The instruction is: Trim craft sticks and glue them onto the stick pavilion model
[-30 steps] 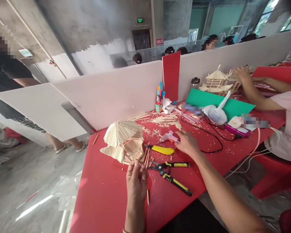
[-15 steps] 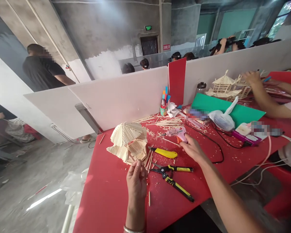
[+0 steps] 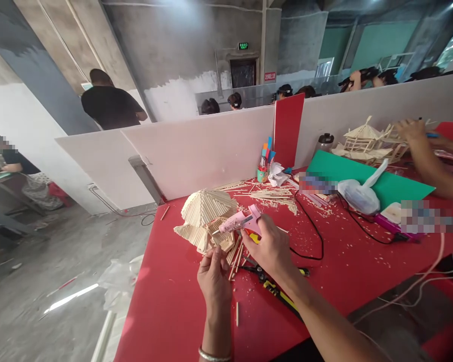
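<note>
My right hand (image 3: 272,247) grips a pink hot glue gun (image 3: 238,221), its nozzle pointing down and left, just above my left fingertips. My left hand (image 3: 214,275) is closed in a pinch in front of the model; whatever it holds is too small to make out. Behind it stands a small pavilion model (image 3: 204,208) built of pale wooden sticks, with layered sloping roofs. Loose sticks (image 3: 235,257) lie to the right of my left hand. A black-and-yellow pair of cutters (image 3: 277,294) lies partly under my right forearm. My right hand mostly hides a yellow utility knife (image 3: 253,238).
More sticks (image 3: 270,192) and scraps lie along the back of the red table (image 3: 166,301), by a pot of markers (image 3: 262,173). A black cord (image 3: 317,229) loops at right. Beyond are a green board (image 3: 366,173), a plastic bag (image 3: 358,196) and a co-worker's hand (image 3: 411,130) at another stick model.
My right hand has lifted the glue gun and carried it left to my left fingertips, now covering the knife and part of the cutters. My left hand stays pinched by the model.
</note>
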The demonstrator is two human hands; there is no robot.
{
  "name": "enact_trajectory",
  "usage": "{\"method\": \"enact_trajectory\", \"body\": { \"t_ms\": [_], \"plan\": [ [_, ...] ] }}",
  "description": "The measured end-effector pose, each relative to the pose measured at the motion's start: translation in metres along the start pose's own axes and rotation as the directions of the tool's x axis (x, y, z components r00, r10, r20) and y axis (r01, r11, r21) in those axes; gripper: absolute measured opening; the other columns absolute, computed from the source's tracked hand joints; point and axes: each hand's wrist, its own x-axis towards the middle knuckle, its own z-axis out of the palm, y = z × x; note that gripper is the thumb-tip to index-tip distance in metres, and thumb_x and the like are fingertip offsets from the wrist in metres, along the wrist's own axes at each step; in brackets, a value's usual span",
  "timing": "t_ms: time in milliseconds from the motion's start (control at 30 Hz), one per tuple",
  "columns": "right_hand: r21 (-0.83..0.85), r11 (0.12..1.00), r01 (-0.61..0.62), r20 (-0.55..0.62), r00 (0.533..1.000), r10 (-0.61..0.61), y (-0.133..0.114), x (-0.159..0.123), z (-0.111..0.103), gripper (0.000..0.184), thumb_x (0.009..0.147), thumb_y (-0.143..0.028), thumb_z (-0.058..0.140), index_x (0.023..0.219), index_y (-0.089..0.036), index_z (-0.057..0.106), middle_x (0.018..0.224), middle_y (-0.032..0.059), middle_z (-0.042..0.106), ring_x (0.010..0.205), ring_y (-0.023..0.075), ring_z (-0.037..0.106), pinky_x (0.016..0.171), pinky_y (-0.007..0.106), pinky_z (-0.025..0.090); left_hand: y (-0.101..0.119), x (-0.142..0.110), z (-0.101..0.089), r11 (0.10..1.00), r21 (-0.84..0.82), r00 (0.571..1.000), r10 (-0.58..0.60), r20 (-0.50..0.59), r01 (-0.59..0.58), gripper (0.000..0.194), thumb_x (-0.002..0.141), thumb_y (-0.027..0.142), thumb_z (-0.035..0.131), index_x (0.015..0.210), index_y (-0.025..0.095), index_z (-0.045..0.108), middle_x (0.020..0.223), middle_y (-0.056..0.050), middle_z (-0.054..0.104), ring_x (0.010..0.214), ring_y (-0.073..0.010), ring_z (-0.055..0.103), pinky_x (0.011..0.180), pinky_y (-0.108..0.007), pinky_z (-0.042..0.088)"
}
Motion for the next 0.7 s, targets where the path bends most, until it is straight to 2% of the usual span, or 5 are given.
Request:
{"method": "enact_trajectory", "body": {
  "t_ms": [200,400,700],
  "plan": [
    [-0.037,0.997,0.068,0.008,0.998,-0.068,-0.002,0.003,0.006,0.025,0.090,-0.029,0.056,0.112,-0.017,0.058,0.088,0.0071,0.062,0.078,0.0219,0.063,0.061,0.030,0.046,-0.002,0.002,-0.005,1.000,0.004,1.000,0.019,-0.001,-0.019,0.040,0.049,0.039,0.093,0.063,0.013,0.066,0.057,0.001,0.061,0.041,-0.0030,0.039,0.039,-0.017,0.029],
    [-0.070,0.992,0.103,0.022,0.995,-0.102,-0.006,0.003,0.013,0.030,0.090,-0.021,0.054,0.119,-0.017,0.056,0.090,0.0066,0.062,0.078,0.0213,0.063,0.062,0.030,0.045,-0.001,0.001,-0.007,1.000,0.018,1.000,0.001,-0.009,-0.001,0.041,0.047,0.041,0.093,0.065,0.013,0.069,0.058,-0.001,0.062,0.042,-0.0032,0.040,0.040,-0.017,0.032],
    [-0.067,0.991,0.113,0.030,0.993,-0.111,-0.005,0.002,0.017,0.032,0.089,-0.019,0.052,0.121,-0.017,0.055,0.093,0.0065,0.062,0.079,0.0207,0.062,0.064,0.030,0.044,-0.004,0.004,-0.008,1.000,0.019,1.000,0.021,-0.012,-0.020,0.040,0.048,0.041,0.093,0.066,0.013,0.070,0.058,-0.001,0.063,0.041,-0.0038,0.041,0.039,-0.018,0.032]
  ]
}}
